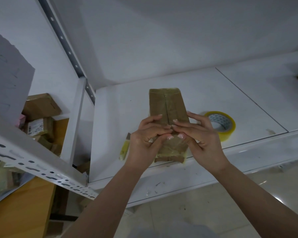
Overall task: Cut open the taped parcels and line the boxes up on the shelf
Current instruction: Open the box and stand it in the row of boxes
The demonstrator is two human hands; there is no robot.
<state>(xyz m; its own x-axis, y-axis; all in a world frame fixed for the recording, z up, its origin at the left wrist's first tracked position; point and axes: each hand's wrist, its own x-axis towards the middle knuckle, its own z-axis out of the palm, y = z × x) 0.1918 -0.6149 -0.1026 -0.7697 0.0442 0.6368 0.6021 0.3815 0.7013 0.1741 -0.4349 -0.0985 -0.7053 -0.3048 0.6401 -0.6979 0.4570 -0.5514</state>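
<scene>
White metal shelf (205,86) is my work surface here; the taped cardboard parcel (167,107) lies flat on it, near end at the front lip, long axis running away from me. My guess: kept on the shelf so the surface takes the load while I work the seam. Slit along the top centre line looks cut already, flaps not yet spread.

Roll of clear packing tape (221,124) sits just right of the parcel, partly behind my right hand. Yellow-handled cutter (125,148) lies just left of it, not held, so I read this as the prying stage. More parcels (41,117) piled low on the left, outside the rack.

Both forearms reach in from below, wrists converging. Left hand (144,140) and right hand (198,134) meet over the near end, fingers curled, tips pressed onto the seam, thumbs tucked on the tape. Can't tell if the tips are under the flap.
</scene>
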